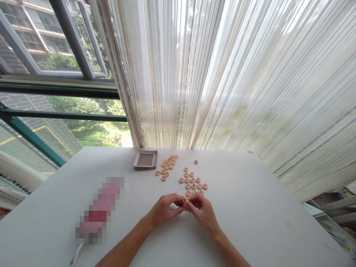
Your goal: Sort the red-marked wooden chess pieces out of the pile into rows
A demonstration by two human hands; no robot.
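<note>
My left hand (pixel 166 209) and my right hand (pixel 202 213) meet fingertip to fingertip just in front of the Chinese chess pieces. Both are closed in a pinch, and whatever lies between the fingertips is too small and covered to make out. Right beyond them, round wooden Chinese chess pieces (pixel 194 186) with red or black characters lie face up in close rows. The nearest row is partly hidden by my right hand's fingers. Farther off to the left is a cluster of pieces (pixel 169 163), mostly blank side up, with several face-up ones (pixel 163 172) in front of it.
An open shallow box (pixel 135 164) sits at the back left of the white table (pixel 250 222). One lone piece (pixel 196 162) lies near the back edge. A blurred-out pink object (pixel 101 204) is on the left. Behind the table hang string curtains (pixel 222 92) beside an open window (pixel 69 37).
</note>
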